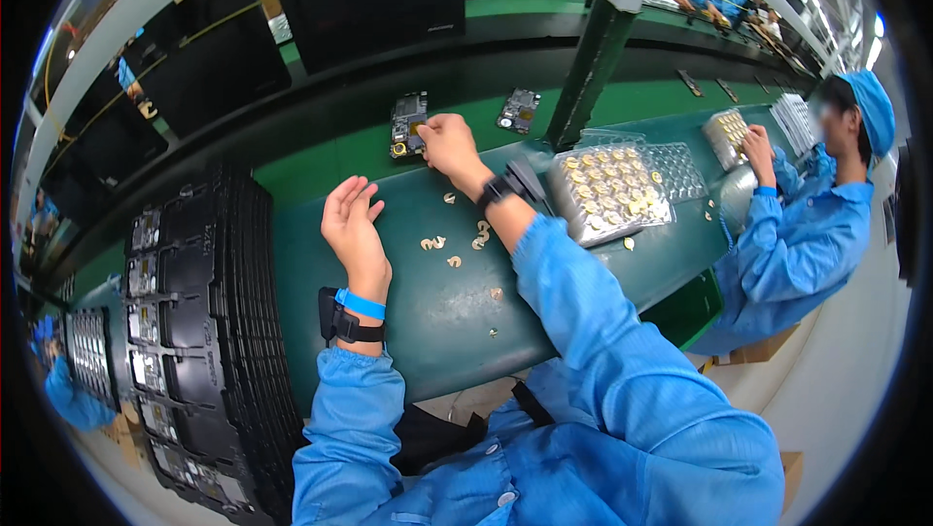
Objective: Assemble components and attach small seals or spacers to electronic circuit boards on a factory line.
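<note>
A dark circuit board (406, 110) with a gold ring near its lower left corner lies on the green belt ahead of me. My right hand (450, 145) is at its right edge, fingers curled and closed, the tips over the board; what they pinch, if anything, is hidden. To the left and nearer, my left hand (354, 225) is raised palm up above the table, fingers loosely apart, holding nothing. Several small curved gold-coloured pieces (432, 244) are scattered on the green table (418, 332) between my forearms. A second circuit board (519, 110) rests farther right on the belt.
Tall stacked black trays (180, 302) holding boards stand at my left. Right of my right arm are clear plastic trays of round gold parts (612, 191). A green post (593, 74) rises behind them. A co-worker (812, 205) in blue works at the right over another tray.
</note>
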Demonstrator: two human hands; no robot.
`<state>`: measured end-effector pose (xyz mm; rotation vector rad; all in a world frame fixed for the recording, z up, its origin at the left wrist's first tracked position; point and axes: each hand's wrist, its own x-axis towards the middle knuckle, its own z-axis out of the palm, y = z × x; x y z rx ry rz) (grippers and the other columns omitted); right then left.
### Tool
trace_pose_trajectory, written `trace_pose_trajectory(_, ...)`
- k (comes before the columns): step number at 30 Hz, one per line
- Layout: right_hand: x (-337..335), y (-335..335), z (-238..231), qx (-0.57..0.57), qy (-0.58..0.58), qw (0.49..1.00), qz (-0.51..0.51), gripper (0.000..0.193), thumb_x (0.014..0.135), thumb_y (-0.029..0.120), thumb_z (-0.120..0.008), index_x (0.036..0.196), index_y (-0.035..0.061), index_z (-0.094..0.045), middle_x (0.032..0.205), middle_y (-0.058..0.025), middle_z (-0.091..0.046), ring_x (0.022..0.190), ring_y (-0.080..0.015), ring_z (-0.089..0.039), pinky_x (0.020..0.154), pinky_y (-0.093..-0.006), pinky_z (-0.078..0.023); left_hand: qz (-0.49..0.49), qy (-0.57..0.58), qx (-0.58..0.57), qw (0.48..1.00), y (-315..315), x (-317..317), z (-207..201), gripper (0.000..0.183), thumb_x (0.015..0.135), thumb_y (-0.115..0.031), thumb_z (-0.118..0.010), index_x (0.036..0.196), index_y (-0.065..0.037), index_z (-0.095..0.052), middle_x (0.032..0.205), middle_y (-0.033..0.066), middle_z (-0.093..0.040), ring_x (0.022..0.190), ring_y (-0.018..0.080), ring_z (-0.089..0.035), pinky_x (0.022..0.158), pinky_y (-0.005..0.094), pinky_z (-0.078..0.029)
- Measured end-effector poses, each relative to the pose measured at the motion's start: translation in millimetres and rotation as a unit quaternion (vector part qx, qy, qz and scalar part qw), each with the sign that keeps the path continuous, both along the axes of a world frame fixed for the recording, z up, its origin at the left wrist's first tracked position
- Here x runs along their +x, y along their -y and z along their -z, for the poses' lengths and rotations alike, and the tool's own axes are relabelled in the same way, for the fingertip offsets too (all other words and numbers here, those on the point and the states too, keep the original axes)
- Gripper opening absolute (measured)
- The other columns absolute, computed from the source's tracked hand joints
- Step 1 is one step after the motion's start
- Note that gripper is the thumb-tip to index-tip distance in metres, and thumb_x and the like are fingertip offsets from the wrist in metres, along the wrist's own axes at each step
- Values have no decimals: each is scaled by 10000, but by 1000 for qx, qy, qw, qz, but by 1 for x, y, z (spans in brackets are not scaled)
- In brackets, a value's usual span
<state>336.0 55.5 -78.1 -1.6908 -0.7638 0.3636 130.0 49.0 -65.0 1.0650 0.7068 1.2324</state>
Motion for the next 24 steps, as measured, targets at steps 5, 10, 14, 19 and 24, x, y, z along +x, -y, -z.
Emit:
trace_pose_trajectory(5, 15, 3, -7, -97, 191, 972, 97, 246, 917, 57, -679, 1138, -47, -648, 1095, -278, -679, 993, -460, -702, 907, -509, -575, 5, 12, 15, 1000, 4, 1, -3, 183, 1036, -26, -580, 1191, 36, -657, 1144, 123, -706, 1044, 210, -706, 831, 323, -591)
trace_pose_trajectory(10, -67, 105, -30, -37, 348, 936, -40, 237, 943, 16, -547, 1152, -12, -656, 1002, -237, -651, 1019, -429, -656, 858, -514, -558, 3, 48, 224, 973, 24, -25, -41, 172, 1049, -49, -577, 1184, 33, -645, 1123, 124, -692, 991, 231, -720, 796, 327, -580)
trace_pose_trajectory(14, -86, 203, -42, 6, 315, 933, -173, 150, 943, 56, -640, 1052, 4, -728, 972, -168, -694, 913, -380, -689, 872, -465, -563, 90, 60, 487, 867, 79, -56, -135, 177, 899, 48, -629, 1064, 59, -694, 1197, 241, -623, 1011, 308, -706, 838, 344, -582)
trace_pose_trajectory(19, -91, 279, -22, -33, 265, 946, -181, 134, 966, 63, -662, 1064, -4, -726, 948, -185, -708, 860, -399, -686, 776, -448, -560, 94, -95, 603, 787, 146, -121, -243, 436, 967, -312, -695, 1295, -34, -624, 1298, 295, -580, 1050, 376, -679, 881, 436, -609)
trace_pose_trajectory(24, -110, 303, 3, -16, 222, 961, -166, 119, 977, 56, -664, 1058, 0, -731, 898, -176, -683, 839, -379, -673, 756, -431, -538, 70, -56, 635, 767, 157, -129, -251, 422, 977, -303, -667, 1308, -45, -622, 1314, 283, -580, 1081, 380, -663, 896, 446, -596)
